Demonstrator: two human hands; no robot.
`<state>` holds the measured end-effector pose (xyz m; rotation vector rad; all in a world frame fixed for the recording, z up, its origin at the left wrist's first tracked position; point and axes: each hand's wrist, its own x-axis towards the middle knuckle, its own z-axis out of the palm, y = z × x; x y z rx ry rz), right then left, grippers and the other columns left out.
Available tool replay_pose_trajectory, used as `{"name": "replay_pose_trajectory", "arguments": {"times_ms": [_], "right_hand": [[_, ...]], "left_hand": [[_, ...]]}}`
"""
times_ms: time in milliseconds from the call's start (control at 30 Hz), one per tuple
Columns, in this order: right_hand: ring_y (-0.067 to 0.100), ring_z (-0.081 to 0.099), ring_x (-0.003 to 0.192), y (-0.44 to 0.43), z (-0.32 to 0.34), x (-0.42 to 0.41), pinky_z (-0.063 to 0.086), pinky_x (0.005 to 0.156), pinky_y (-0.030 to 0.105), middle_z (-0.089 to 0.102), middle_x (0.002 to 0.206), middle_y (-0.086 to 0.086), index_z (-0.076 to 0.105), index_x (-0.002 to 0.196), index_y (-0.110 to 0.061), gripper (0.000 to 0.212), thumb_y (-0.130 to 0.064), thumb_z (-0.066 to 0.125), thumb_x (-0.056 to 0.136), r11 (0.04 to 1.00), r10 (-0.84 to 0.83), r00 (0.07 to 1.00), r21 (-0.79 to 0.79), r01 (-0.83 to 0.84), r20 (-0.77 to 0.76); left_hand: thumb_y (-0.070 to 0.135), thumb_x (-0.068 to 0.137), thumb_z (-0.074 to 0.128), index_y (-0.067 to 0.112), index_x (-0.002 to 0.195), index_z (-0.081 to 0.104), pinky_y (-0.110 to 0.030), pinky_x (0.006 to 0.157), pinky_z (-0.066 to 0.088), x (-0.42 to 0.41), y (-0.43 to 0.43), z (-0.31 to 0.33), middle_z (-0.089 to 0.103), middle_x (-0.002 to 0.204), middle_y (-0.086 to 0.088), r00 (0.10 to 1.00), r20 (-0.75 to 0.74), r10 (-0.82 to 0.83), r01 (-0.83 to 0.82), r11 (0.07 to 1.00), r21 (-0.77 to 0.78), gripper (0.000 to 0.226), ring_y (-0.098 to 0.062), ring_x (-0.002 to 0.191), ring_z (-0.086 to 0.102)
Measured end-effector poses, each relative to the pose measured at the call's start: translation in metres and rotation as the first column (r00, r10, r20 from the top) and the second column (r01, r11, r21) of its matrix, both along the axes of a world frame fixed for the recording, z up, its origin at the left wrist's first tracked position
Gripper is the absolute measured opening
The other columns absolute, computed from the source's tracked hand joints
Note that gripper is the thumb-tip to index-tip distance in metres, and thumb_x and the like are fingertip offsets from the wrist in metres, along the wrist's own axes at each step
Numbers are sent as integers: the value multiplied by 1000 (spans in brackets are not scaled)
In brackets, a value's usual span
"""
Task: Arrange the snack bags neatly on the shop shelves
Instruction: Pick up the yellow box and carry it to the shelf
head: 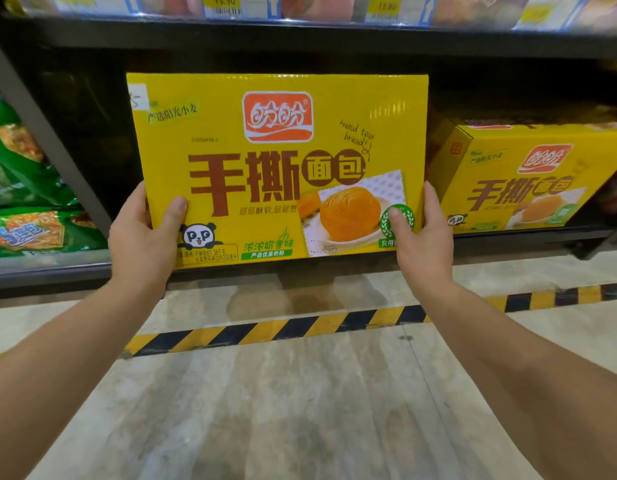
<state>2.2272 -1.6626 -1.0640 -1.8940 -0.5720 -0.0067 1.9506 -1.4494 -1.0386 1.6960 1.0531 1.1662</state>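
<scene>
- Right now the left hand (141,233) and right hand (424,237) grip the yellow box (276,168) by its lower side edges, thumbs pressed on its front and fingers curled behind, out of sight.
- The box stands upright, face out, before the gap in the bottom shelf (528,236), between the green bags (19,188) and a second box (528,181). I cannot tell whether its base touches the shelf lip.
- The placing should go best with the box held level, slid straight back under the board above (300,39), and stopped flush with the second box.
</scene>
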Motion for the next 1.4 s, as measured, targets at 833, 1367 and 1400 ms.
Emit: {"name": "replay_pose_trajectory", "arguments": {"times_ms": [833,1367,1400], "right_hand": [[18,59,133,7,-17,-13,52,110,49,60,147,-7,33,158,-35,100,-85,64,78,992,112,960,84,-94,-256],[22,62,120,66,35,8,57,98,45,59,137,-2,41,152,-32,71,-63,66,93,978,64,927,209,16,-369],[21,62,118,71,35,12,57,94,42,58,137,-1,40,153,-32,73,-64,66,93,977,72,927,211,8,-369]], "left_hand": [[46,90,76,31,147,45,-46,95,56,-2,-6,-14,62,134,11,997,-73,19,-29,990,-138,67,-17,117,63],[59,92,71,30,144,42,-44,83,48,44,33,17,61,126,5,978,157,141,-77,931,-356,67,-23,110,63],[60,92,71,30,145,40,-46,86,47,48,36,17,60,128,5,979,154,137,-74,930,-360,69,-24,112,63]]}}
